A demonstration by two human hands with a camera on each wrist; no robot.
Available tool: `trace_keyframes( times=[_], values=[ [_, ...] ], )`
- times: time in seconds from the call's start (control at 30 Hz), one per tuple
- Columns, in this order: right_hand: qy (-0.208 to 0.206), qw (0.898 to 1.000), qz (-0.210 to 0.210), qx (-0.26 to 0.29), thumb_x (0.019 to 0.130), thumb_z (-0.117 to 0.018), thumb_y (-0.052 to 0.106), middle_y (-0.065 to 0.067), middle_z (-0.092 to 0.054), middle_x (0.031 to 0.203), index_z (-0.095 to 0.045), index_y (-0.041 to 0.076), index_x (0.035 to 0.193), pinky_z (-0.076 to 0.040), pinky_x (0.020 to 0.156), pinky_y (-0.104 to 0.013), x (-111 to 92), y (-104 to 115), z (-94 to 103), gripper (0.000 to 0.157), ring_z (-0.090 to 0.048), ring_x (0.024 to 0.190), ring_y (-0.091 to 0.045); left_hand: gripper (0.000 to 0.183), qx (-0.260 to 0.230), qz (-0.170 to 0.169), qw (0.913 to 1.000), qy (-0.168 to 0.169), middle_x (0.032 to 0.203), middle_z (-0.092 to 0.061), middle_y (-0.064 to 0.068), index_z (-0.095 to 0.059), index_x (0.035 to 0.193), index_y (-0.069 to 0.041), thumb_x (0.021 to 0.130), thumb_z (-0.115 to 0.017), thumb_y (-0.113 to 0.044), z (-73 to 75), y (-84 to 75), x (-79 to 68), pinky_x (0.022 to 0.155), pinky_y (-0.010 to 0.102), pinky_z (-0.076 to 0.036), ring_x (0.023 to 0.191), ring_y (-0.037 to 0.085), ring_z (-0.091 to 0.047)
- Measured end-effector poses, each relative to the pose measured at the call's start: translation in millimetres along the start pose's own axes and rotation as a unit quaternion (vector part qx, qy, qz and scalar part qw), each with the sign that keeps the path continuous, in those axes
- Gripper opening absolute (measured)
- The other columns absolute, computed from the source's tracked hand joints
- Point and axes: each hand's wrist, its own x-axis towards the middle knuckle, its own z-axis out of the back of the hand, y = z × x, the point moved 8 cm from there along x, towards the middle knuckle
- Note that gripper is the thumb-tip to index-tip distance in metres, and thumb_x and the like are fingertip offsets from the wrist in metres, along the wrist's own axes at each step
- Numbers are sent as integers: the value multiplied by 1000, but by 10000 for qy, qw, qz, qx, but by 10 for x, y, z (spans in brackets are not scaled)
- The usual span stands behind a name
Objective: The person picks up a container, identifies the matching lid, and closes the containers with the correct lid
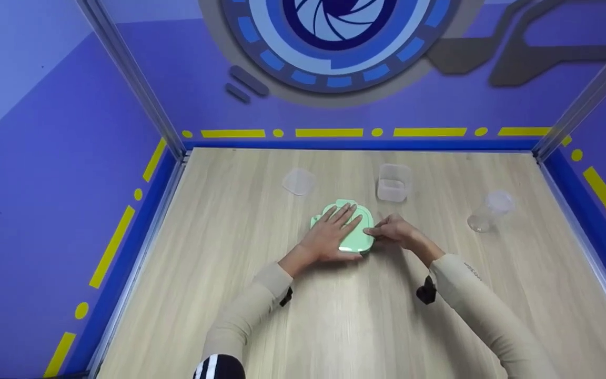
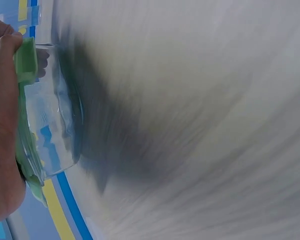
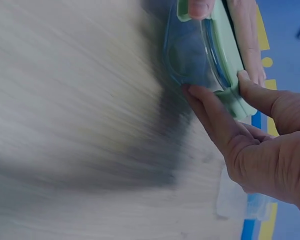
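Presumably, I am at the clip step: left hand point(image 1: 329, 237) lies spread on the green lid point(image 1: 358, 241), right hand point(image 1: 399, 230) pinches at its right clip point(image 3: 237, 106); next, steady pressure seems needed.

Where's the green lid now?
The green lid sits right of and below the head view's centre, on the clear container, under the left hand, with the right hand at its right edge.
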Motion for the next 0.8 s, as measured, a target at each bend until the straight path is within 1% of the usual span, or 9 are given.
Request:
trace_keyframes(
  times=[0.1,0.23,0.3,0.37,0.47,0.57,0.63,0.7,0.8],
  values=[
    [108,9994,-49,328,97,-71,18,0,-74,82,-63,-17,123,-61,79,-27,-11,-29,-35,44,-68,76,-6,102,31,96,9999,98,174,-7,9,-11,166,-19,91,-43,-80,-2,10,-17,131,44,-12,162,24,-7],
    [340,9974,-121,623,99,-69,19,-5,-72,98,-36,-18,147,-59,97,-37,-26,-69,-65,68,-71,85,-7,100,3,82,9997,224,174,-6,10,-9,166,-19,93,-42,-79,-14,-2,-48,131,44,-10,162,27,-4],
    [422,9975,-148,546,98,-69,19,-8,-70,106,-26,-14,153,-56,102,-40,-28,-82,-57,77,-70,88,-7,98,-26,31,9997,257,174,-5,10,-9,166,-20,94,-42,-78,-12,-15,-62,131,44,-10,162,27,-4],
    [493,9984,-80,267,97,-71,19,-12,-68,114,-23,-11,156,-56,103,-42,-23,-65,-28,81,-69,90,-8,97,-60,-52,9996,275,174,-5,11,-10,166,-20,94,-43,-77,-5,-24,-65,131,44,-10,162,28,-4],
    [487,9981,262,-258,101,-65,20,-24,-64,127,-28,-10,155,-55,102,-44,-9,13,11,72,-66,96,-12,97,-33,-132,9995,272,174,-6,9,-9,166,-21,95,-42,-76,-3,-35,-67,132,43,-11,162,28,-4],
    [346,9951,707,-603,107,-53,19,-33,-56,139,-33,-11,153,-53,104,-48,-37,146,40,59,-65,109,-23,97,55,-160,9996,239,174,-6,7,-8,166,-20,94,-42,-77,-18,-37,-73,132,42,-10,162,27,-4],
    [265,9930,957,-632,109,-47,18,-35,-54,141,-34,-11,153,-51,106,-52,-17,185,59,54,-64,115,-28,98,83,-158,9996,205,174,-7,6,-8,166,-20,94,-42,-77,-22,-29,-77,132,42,-10,162,27,-5],
    [316,9923,1071,-542,109,-46,16,-36,-53,142,-33,-10,154,-50,107,-54,15,183,61,53,-64,118,-30,98,54,-203,9997,151,174,-8,7,-9,166,-18,94,-42,-77,-15,-21,-86,132,42,-11,162,27,-6],
    [690,9914,1055,-354,109,-47,15,-35,-55,141,-33,-9,154,-51,106,-55,100,124,14,53,-67,114,-26,100,10,-246,9996,107,174,-10,8,-12,166,-16,93,-44,-77,4,21,-120,131,42,-12,162,27,-8]
  ],
)
